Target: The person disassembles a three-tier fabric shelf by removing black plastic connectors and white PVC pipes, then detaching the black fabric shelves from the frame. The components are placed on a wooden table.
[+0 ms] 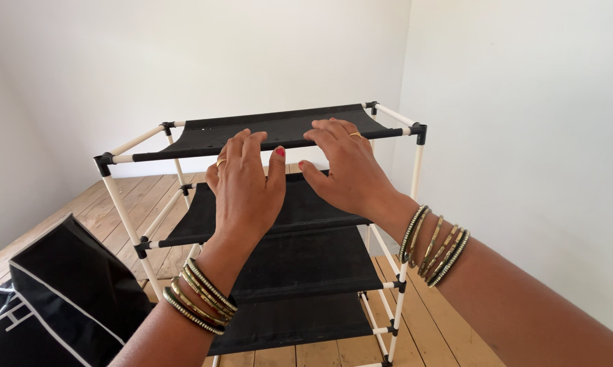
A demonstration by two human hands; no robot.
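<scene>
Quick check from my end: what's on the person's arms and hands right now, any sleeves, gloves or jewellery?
No sleeves or gloves. Left hand: a gold ring, red-painted thumbnail, a stack of gold-and-dark bangles on the wrist. Right hand: a gold ring, red thumbnail, similar thin bangles spread along the forearm.

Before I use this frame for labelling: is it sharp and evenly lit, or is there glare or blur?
Head view: sharp, with soft even daylight and no glare; both hands, left and right, are crisp on the top black fabric shelf; only faint shadows on the white wall.

Bright, even daylight; sharp, perhaps slightly distorted.
</scene>
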